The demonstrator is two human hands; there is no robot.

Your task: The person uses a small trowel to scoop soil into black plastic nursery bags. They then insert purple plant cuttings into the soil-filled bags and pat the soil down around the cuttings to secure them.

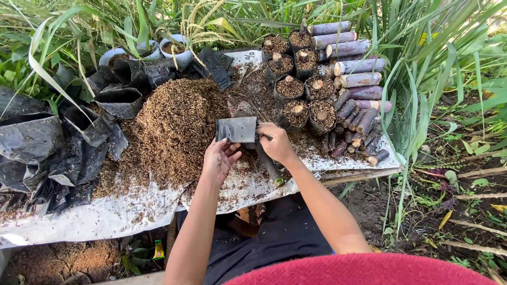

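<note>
Both hands hold a small black plastic bag (236,129) flat, its long axis running left to right, just above the white sheet (105,216) covering the counter. The left hand (219,158) pinches its near left corner; the right hand (274,142) clasps its right edge. Left of it lies a coarse brown heap of dry husk (174,121). Farther right stand filled black bags (298,79) holding cut stems, beside purple cane pieces (354,66).

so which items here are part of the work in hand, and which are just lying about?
In use: left hand, right hand, black nursery bag, husk pile, filled bags with cuttings, purple cane cuttings.
Lying about: white cups, green sachet.
</note>
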